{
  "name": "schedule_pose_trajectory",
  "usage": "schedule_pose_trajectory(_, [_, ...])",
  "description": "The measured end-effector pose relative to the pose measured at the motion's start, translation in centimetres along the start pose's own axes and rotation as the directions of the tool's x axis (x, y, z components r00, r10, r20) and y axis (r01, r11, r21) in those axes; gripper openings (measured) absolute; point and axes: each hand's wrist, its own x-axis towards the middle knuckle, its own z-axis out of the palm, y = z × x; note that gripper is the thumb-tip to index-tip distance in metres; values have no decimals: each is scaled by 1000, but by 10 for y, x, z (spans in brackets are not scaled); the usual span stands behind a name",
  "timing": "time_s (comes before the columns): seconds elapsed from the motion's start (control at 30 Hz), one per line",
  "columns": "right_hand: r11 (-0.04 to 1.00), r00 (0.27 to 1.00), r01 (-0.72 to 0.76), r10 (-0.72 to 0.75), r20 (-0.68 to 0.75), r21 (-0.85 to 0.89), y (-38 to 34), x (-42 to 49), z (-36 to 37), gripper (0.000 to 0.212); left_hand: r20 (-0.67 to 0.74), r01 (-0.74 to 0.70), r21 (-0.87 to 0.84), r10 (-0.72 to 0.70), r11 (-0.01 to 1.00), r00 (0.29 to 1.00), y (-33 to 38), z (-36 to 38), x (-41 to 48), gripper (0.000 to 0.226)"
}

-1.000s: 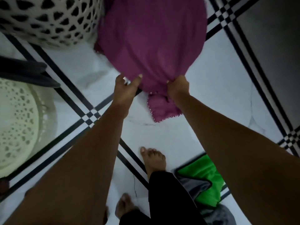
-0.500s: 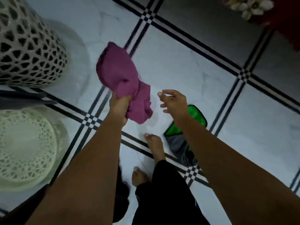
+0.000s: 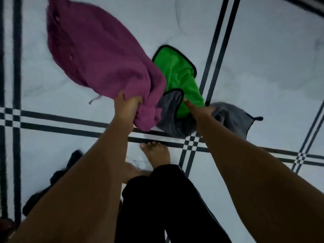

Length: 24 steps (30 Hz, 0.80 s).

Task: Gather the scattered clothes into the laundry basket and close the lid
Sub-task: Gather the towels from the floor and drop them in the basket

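Observation:
My left hand [image 3: 126, 109] is shut on a bunched magenta cloth [image 3: 98, 55], which hangs above the floor and swings up to the left. A green towel with a grey back and black trim [image 3: 182, 79] lies crumpled on the white floor just past my feet. My right hand [image 3: 198, 113] is down on this towel with its thumb stretched over the green side. Its other fingers reach into the grey folds [image 3: 231, 116] and are partly hidden. The laundry basket and its lid are out of view.
A dark garment [image 3: 68, 165] lies on the floor at lower left, partly behind my left arm. My bare feet [image 3: 156, 155] and black trousers [image 3: 166, 204] are below the towel. The white tiled floor [image 3: 263, 58] has black stripe borders.
The view has swung away from the basket and lid toward the green towel. My right hand has dropped from the air onto the towel. My left hand still holds the magenta cloth.

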Motion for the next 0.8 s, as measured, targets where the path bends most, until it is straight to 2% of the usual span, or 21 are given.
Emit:
schedule_pose_trajectory(0.03, [998, 998, -54, 53, 23, 26, 9, 7, 8, 130, 1, 6, 2, -6, 1000, 1000, -10, 4, 7, 30])
schedule_pose_trajectory(0.07, [998, 999, -17, 15, 30, 65, 16, 13, 18, 130, 0, 9, 1, -9, 1000, 1000, -17, 5, 11, 30])
schedule_pose_trajectory(0.1, [978, 976, 203, -206, 70, 50, 34, 25, 33, 125, -2, 14, 6, -14, 1000, 1000, -26, 6, 15, 31])
schedule_pose_trajectory(0.13, [939, 938, 336, -341, 60, 72, 62, 38, 42, 113, -3, 20, 14, -20, 1000, 1000, -32, 6, 18, 33])
schedule_pose_trajectory(0.17, [891, 892, 447, -451, 39, 79, 94, 39, 60, 86, -5, 24, 23, -24, 999, 1000, -37, 6, 20, 38])
schedule_pose_trajectory(0.2, [738, 738, 674, -674, 41, -11, 130, 44, 89, 51, -6, 29, 25, -29, 999, 1000, -41, 7, 22, 43])
schedule_pose_trajectory(0.23, [640, 643, 765, -758, 105, -72, 153, 44, 106, 24, -8, 35, 28, -34, 999, 999, -42, 8, 22, 44])
schedule_pose_trajectory(0.27, [554, 571, 821, -800, 185, -137, 163, 46, 116, 16, -11, 33, 28, -33, 999, 999, -42, 9, 20, 42])
schedule_pose_trajectory(0.3, [534, 568, 823, -770, 291, -192, 162, 48, 118, 15, -10, 36, 28, -36, 999, 999, -41, 11, 18, 38])
schedule_pose_trajectory(0.33, [571, 590, 803, -722, 362, -170, 165, 60, 121, 13, -14, 37, 32, -36, 999, 999, -41, 11, 13, 32])
schedule_pose_trajectory(0.4, [608, 582, 794, -758, 296, -6, 148, 32, 95, 11, -26, 21, 44, -20, 999, 999, -35, 10, -7, 28])
schedule_pose_trajectory(0.43, [725, 663, 675, -677, 320, 134, 119, 10, 71, 12, -30, 12, 51, -11, 999, 999, -30, 9, -18, 28])
schedule_pose_trajectory(0.47, [831, 726, 437, -551, 411, 343, 79, -18, 43, 13, -41, -4, 52, 6, 999, 999, -20, 6, -31, 29])
schedule_pose_trajectory(0.5, [866, 756, 318, -477, 447, 386, 47, -53, 20, 10, -51, -19, 49, 21, 999, 998, -10, 2, -43, 28])
schedule_pose_trajectory(0.53, [848, 778, 288, -478, 408, 445, 13, -90, 8, 16, -59, -42, 47, 44, 998, 997, 7, -3, -60, 27])
schedule_pose_trajectory(0.57, [839, 764, 218, -464, 448, 498, -2, -109, -4, 30, -48, -62, 67, 65, 996, 997, 20, -7, -75, 25])
schedule_pose_trajectory(0.6, [866, 726, 228, -456, 515, 445, -23, -129, -19, 42, -25, -84, 75, 86, 994, 996, 38, -13, -95, 20])
schedule_pose_trajectory(0.67, [880, 622, 272, -469, 627, 389, -40, -196, -35, 61, 124, -92, -50, 97, 995, 987, 75, -28, -137, 11])
schedule_pose_trajectory(0.73, [875, 575, 337, -484, 660, 348, -47, -253, -49, 68, 270, -13, -244, 81, 970, 959, 103, -45, -172, 30])
schedule_pose_trajectory(0.8, [847, 566, 442, -518, 641, 294, -61, -320, -71, 70, 253, 7, -309, 75, 951, 964, 135, -72, -209, 42])
